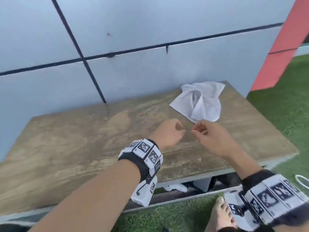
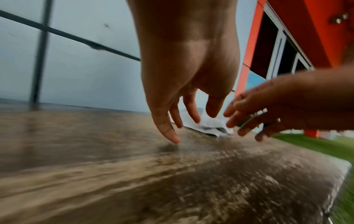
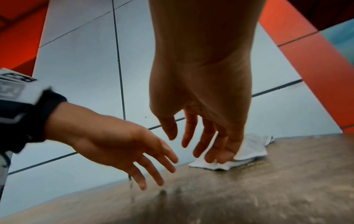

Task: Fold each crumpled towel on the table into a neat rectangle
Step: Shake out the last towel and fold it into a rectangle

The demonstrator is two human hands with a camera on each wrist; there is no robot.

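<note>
One crumpled white towel (image 1: 199,101) lies at the far right of the wooden table (image 1: 83,139); it also shows as the towel (image 2: 208,125) in the left wrist view and the towel (image 3: 252,148) in the right wrist view. My left hand (image 1: 177,129) hovers over the table just left of the towel's near corner, fingers relaxed and empty. My right hand (image 1: 199,129) is beside it at that corner, also empty; I cannot tell if it touches the cloth. The wrist views show the left hand (image 2: 193,116) and right hand (image 3: 189,136) with fingers spread downward.
A grey panelled wall (image 1: 150,30) runs right behind the table, with a red pillar (image 1: 280,56) to the right. Green turf (image 1: 284,114) surrounds the table. A bare foot (image 1: 220,213) stands by the front edge, and a white cloth (image 1: 177,187) lies under the table.
</note>
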